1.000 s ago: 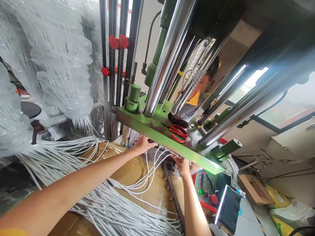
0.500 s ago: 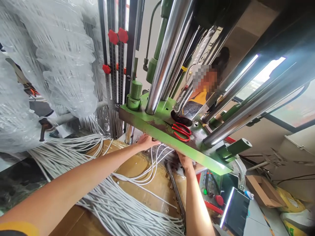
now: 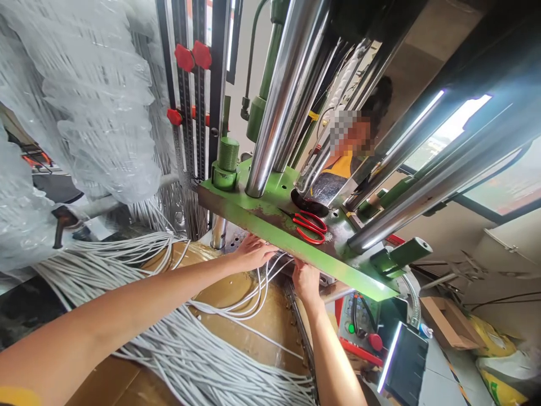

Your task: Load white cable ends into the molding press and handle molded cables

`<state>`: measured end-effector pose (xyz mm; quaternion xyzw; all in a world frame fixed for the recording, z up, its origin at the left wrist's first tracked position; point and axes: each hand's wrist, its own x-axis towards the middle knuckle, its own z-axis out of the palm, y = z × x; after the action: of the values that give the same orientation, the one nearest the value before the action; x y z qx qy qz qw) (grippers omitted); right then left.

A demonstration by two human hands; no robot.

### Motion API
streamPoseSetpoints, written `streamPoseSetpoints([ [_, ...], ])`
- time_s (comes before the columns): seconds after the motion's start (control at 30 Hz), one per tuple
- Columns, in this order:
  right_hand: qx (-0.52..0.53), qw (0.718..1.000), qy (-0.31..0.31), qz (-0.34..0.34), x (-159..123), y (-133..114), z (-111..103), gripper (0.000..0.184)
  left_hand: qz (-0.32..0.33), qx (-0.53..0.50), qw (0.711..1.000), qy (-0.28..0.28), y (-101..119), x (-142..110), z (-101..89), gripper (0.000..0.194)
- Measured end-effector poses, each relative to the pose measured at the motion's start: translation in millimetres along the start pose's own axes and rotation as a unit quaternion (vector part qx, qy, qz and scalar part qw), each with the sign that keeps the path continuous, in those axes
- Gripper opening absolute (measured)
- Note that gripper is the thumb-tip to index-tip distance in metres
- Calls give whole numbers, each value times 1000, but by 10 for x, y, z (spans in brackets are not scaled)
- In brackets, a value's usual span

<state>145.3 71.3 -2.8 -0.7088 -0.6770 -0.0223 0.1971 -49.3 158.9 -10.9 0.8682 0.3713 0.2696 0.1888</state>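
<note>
Just under the front edge of the green press plate (image 3: 270, 223) is my left hand (image 3: 253, 252), its fingers stretched out, the tips partly hidden by the plate. Beside it several white cables (image 3: 264, 282) loop out from beneath the plate. My right hand (image 3: 306, 280) is to their right, fingers curled under the same edge; whatever it grips is hidden. Red-handled scissors (image 3: 310, 225) lie on top of the plate, above both hands. A large bundle of white cables (image 3: 203, 355) spreads over the brown-covered table (image 3: 236, 287) below my forearms.
Polished steel columns (image 3: 279, 107) rise from the plate. A control box with a red button (image 3: 375, 341) stands at right, beside a black lit panel (image 3: 403, 361). Plastic-wrapped cable bundles (image 3: 97, 101) hang at left. Another person (image 3: 338, 175) is behind the press.
My right hand has drawn back slightly from under the plate and shifted left. My left hand has stayed close to the cables, more of its fingers showing. The view has shifted slightly.
</note>
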Motion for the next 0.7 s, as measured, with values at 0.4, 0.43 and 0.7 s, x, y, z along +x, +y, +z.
streamPoseSetpoints([
  [0.4,-98,993,-17,64,-127,3,-102,48,35,112,993,-13,-37,58,-125,28],
  [0.43,-96,993,-16,63,-136,-17,-122,50,35,112,993,-14,-18,86,-141,27],
  [0.7,-16,1000,7,20,-1241,-66,-569,39,43,-2,999,-3,425,-1109,-615,31],
])
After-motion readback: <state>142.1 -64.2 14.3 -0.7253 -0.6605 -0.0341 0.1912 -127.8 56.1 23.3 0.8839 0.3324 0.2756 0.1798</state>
